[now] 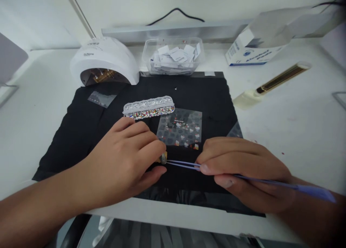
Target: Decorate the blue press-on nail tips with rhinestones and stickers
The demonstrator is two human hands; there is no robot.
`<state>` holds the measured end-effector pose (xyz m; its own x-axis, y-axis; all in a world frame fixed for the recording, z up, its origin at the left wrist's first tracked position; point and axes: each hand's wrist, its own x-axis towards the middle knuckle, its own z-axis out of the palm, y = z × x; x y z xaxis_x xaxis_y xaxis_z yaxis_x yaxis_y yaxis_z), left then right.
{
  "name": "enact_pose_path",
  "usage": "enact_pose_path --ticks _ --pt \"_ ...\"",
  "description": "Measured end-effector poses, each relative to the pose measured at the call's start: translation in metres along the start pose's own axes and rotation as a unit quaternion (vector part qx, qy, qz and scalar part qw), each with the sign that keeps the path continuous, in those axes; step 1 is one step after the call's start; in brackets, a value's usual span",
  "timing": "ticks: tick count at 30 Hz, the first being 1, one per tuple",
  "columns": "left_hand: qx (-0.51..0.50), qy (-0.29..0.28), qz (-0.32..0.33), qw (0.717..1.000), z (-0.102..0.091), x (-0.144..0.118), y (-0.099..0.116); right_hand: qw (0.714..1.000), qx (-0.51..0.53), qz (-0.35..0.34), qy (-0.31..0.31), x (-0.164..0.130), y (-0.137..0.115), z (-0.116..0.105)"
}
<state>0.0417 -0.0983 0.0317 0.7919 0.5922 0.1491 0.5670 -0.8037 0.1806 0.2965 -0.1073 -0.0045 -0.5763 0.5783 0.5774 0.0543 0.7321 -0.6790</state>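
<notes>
My left hand [132,154] is closed, pinching a small greyish nail tip [163,158] with something yellowish behind it; the fingers hide most of it. In my right hand [243,168] are purple tweezers [183,164], pinched between thumb and fingers. Their points reach the nail tip's right edge; whether they hold anything is too small to tell. Just beyond both hands lies a clear sticker sheet [180,129] with small cartoon figures. A clear case of rhinestones [149,108], its lid raised, sits past my left hand.
A black mat [75,122] covers the middle of the white table. Behind it stand a white nail lamp [108,55], a clear tub [175,69] of white packets and an open alcohol pad box [248,55]. At right is a gold-handled brush or tube [281,78].
</notes>
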Motion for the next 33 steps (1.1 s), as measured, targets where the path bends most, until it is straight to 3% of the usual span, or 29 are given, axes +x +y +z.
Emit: enact_pose_path --ticks 5,33 --pt "0.009 -0.005 0.010 1.000 0.0007 -0.0016 0.0002 1.000 -0.003 -0.010 -0.026 -0.0004 0.0015 -0.0028" --pt "-0.007 0.036 0.006 0.999 0.0033 -0.0056 0.0049 0.999 -0.036 -0.006 -0.039 -0.0002 -0.0013 -0.0032"
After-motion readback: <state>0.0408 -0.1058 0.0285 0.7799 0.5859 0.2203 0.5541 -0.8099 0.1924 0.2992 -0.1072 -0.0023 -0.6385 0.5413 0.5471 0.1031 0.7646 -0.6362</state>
